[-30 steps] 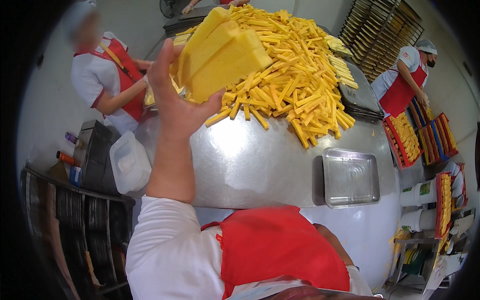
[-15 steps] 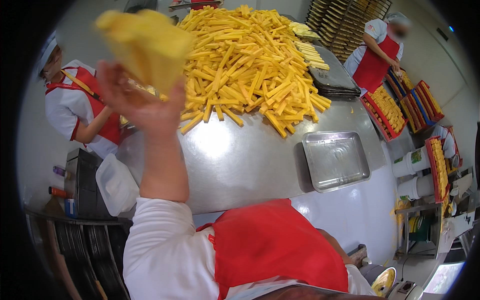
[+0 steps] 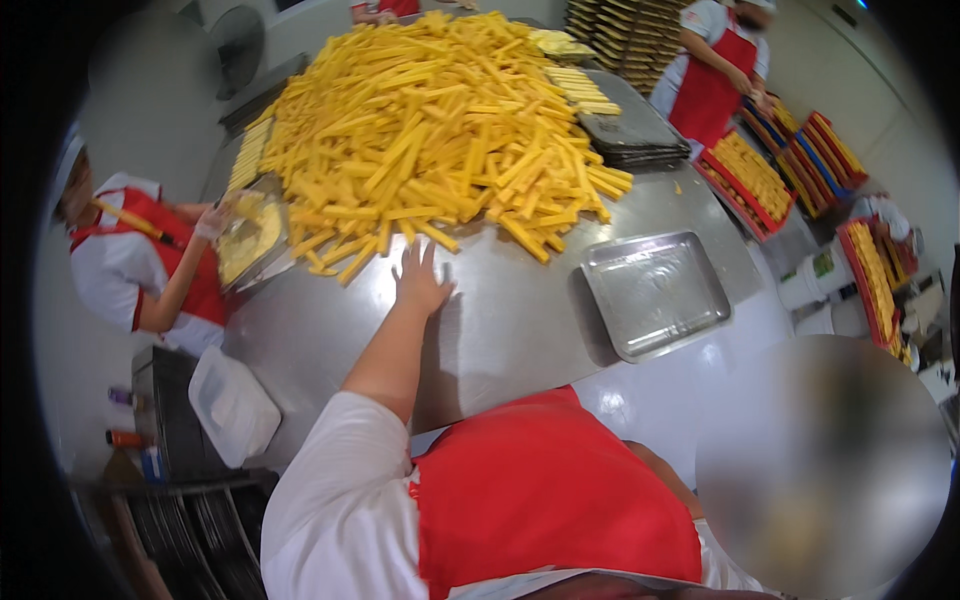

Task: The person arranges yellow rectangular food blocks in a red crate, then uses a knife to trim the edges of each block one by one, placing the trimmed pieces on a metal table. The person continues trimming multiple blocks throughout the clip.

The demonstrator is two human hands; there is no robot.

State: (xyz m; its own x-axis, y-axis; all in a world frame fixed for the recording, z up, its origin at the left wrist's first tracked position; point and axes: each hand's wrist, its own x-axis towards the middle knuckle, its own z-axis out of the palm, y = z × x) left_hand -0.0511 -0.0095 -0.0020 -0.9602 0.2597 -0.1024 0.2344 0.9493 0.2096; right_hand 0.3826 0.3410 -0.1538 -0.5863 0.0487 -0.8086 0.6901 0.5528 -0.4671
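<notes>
1. Change is seen at the left hand (image 3: 424, 288): a yellow clump was held aloft in it 0.5 s ago, and now nothing is held. Where the clump was released is not shown. By this, the hand is judged to be freed for another load.
2. The left grip is spread wide, with the fingers splayed and the thumb held apart, at the near edge of the pile of yellow sticks (image 3: 430, 140). Whether a stick is touched by the fingertips cannot be told.
3. The right hand is not shown, so the state of its grip cannot be told.
4. The pile is heaped on the far part of the steel table (image 3: 500, 320). The sticks are long, straight and square-edged, coloured deep yellow with lighter faces, and are tumbled at many angles. At the near edge, several are laid with their ends toward the wearer.
5. To the right of the hand, a shallow metal tray (image 3: 655, 290) is set on the table, apart from the pile. On the left, a tray of paler yellow pieces (image 3: 255, 238) is held by a co-worker (image 3: 150, 250) beside the pile, and a white plastic tub (image 3: 235, 405) is placed near the table's left edge.
</notes>
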